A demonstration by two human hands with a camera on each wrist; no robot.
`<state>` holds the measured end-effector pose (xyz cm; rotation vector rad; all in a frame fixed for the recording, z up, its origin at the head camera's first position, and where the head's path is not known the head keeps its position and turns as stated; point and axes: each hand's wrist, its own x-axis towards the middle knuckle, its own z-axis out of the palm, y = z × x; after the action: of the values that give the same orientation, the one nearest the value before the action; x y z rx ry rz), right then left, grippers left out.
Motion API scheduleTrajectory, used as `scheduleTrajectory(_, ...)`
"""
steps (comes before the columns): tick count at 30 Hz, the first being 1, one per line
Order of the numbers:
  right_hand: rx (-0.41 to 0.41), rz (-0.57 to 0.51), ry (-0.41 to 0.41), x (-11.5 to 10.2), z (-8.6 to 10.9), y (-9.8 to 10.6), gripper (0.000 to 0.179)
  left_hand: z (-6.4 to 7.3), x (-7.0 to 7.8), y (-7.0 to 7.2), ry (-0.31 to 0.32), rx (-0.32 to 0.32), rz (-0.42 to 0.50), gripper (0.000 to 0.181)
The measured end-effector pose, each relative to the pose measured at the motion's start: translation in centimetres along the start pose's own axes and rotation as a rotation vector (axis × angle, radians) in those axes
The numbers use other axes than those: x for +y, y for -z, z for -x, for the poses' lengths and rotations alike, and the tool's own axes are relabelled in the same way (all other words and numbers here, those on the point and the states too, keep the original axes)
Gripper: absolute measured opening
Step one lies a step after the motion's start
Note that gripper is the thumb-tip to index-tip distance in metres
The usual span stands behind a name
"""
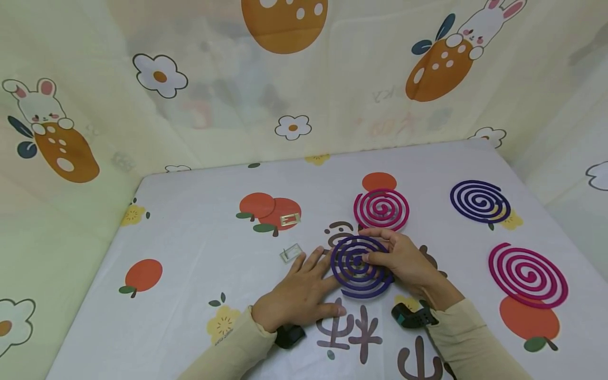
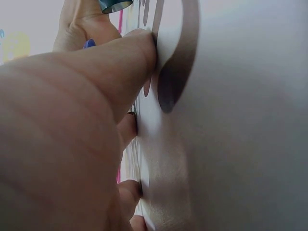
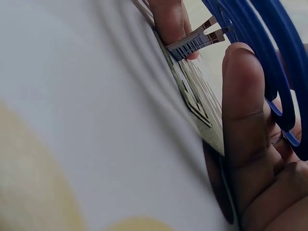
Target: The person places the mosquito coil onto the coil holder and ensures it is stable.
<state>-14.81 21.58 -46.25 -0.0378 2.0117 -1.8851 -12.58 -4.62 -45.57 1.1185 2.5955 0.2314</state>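
Note:
My right hand (image 1: 408, 261) pinches a dark blue mosquito coil (image 1: 357, 261) between thumb and fingers, tilted over the table. Beneath it, a small metal coil stand (image 3: 188, 45) lies with its base on the tablecloth. The stand's raised forked prong meets the coil near its middle in the right wrist view. Spread flat on the cloth, my left hand (image 1: 301, 298) reaches its straight fingers under the coil's left edge. One fingertip (image 3: 168, 21) presses beside the prong. From above, the coil hides this stand.
Two more metal stands (image 1: 291, 253) (image 1: 291, 219) lie left of the coil. A pink coil (image 1: 382, 209) lies behind the right hand; another dark blue coil (image 1: 481, 201) and a pink coil (image 1: 529, 275) lie to the right. A patterned curtain (image 1: 228, 105) hangs behind the table.

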Motion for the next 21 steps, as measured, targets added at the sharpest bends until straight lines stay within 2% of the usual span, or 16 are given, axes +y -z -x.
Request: scheduleTrajectory(21,-0.025,-0.008,0.013,0.02,0.03,0.03,0.059,0.03,0.07,0.06,0.002,0.004,-0.005,0.076)
